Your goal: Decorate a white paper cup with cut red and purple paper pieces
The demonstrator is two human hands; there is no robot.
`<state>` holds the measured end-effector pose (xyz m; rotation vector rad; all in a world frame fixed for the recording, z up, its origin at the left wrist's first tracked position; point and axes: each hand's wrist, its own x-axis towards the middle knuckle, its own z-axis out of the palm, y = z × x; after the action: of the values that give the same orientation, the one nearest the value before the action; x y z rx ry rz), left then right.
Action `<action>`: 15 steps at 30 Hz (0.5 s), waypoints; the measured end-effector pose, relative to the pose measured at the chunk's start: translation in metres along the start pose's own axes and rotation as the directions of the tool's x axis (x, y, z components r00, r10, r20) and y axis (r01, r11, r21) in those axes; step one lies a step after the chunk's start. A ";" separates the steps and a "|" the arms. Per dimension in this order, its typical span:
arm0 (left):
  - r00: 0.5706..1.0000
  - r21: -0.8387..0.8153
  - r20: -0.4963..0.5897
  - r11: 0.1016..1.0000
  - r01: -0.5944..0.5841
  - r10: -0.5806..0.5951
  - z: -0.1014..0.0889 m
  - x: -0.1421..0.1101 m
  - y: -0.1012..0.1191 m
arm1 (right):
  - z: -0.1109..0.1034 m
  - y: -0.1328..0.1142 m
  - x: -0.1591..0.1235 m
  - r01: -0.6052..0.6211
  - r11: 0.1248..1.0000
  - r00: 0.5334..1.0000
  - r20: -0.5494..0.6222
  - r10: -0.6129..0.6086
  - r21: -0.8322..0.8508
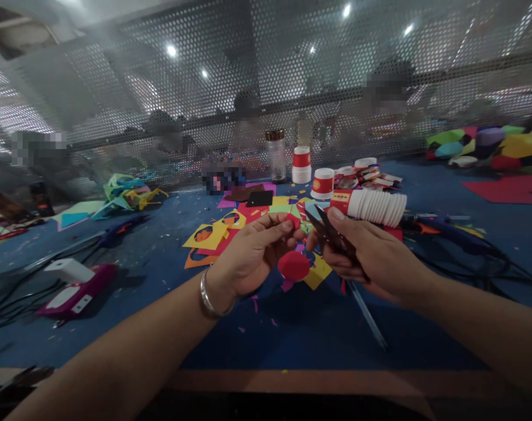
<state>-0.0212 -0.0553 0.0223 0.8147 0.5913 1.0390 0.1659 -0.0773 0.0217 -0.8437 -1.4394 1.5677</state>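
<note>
My left hand (259,248) pinches a small piece of red paper (293,221) between thumb and fingers. My right hand (356,248) is wrapped round dark scissors (327,228), whose blades point up and left, close to the red piece but apart from it. Below and between the hands is a red disc (293,266), with yellow paper (317,275) beside it. Just behind my right hand a stack of paper cups (371,206) lies on its side. A clear glue stick (366,316) lies under the right hand.
Yellow sheets with round holes (203,234) lie left of centre. A glass jar (275,158) and upright cups (301,165) stand at the back. A purple power strip (79,289) is on the left; glue guns (459,234) with cables lie on both sides. A perforated screen (204,76) closes the back.
</note>
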 end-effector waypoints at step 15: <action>0.997 -0.086 -0.065 0.996 0.023 -0.029 0.007 0.000 0.004 | -0.001 0.001 -0.001 -0.116 0.993 0.992 0.046 0.116 -0.006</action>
<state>-0.0179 -0.0563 0.0291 0.6981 0.6081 1.0635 0.1670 -0.0779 0.0206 -0.9130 -1.4476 1.6820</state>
